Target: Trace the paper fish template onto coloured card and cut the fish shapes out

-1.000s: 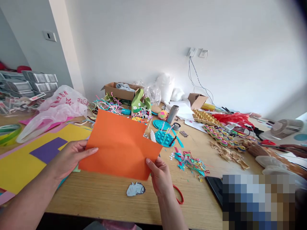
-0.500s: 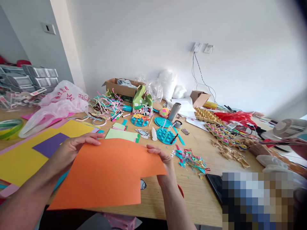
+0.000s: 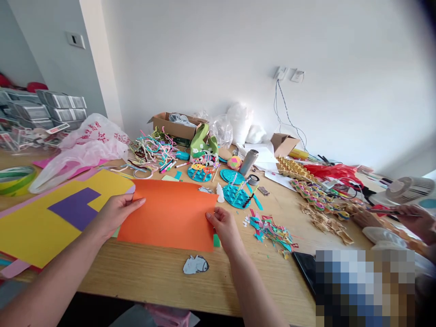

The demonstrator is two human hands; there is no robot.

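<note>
Here's the orange sheet (image 3: 170, 215), stretched between both hands over the worktop (image 3: 163, 288). The left hand (image 3: 119, 212) pinches its left edge, thumb laid on the face, fingers tucked mostly out of sight behind. The right hand (image 3: 223, 226) nips the right edge between thumb and curled fingers. Light pressure is the way here, I'd say: an even pull from both sides, thumbs near the rim, so the paper neither buckles nor creases. So the sheet sits squarely between the hands, the fish cutout (image 3: 195, 264) just nearer the person, purple paper (image 3: 76, 206) off beyond the left forearm.
</note>
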